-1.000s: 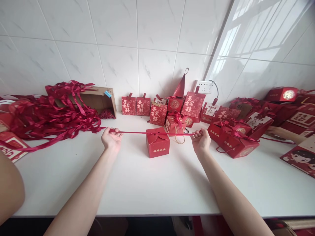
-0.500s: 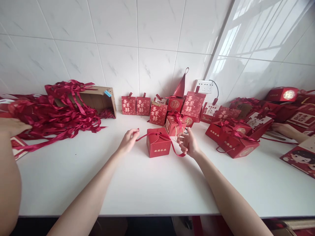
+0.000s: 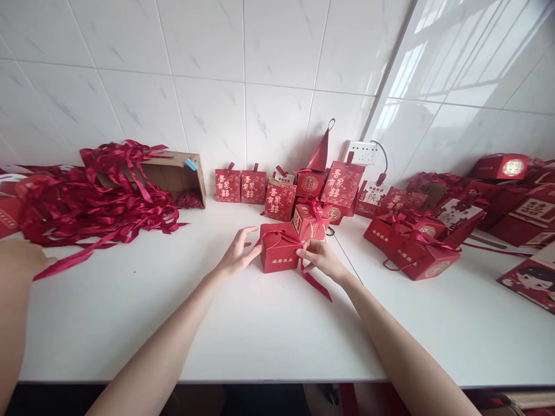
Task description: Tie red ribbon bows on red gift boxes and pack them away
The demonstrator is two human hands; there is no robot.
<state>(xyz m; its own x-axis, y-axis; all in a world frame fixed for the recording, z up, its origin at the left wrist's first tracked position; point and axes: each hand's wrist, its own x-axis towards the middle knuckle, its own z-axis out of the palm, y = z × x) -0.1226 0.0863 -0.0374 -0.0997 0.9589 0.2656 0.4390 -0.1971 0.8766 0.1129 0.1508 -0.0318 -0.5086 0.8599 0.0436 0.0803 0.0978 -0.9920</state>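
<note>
A small red gift box with gold lettering stands upright in front of me. A dark red ribbon crosses its top, and one loose end trails onto the table at the right. My left hand is at the box's left side, fingers apart, with the thumb against its edge. On the other side, the thumb and forefinger of my right hand pinch the ribbon at the upper right edge. A finished-looking box with a ribbon bow sits close behind.
Left lies a heap of red ribbons spilling from a cardboard box; another person's hand touches a strand. Several printed red boxes line the wall. At right stand bow-tied boxes and a printed box. A power strip hangs behind.
Both my hands have moved in against the box's sides. The ribbon's right end, formerly looped by my right hand, now hangs down onto the table. The co-worker's hand at right has left view.
</note>
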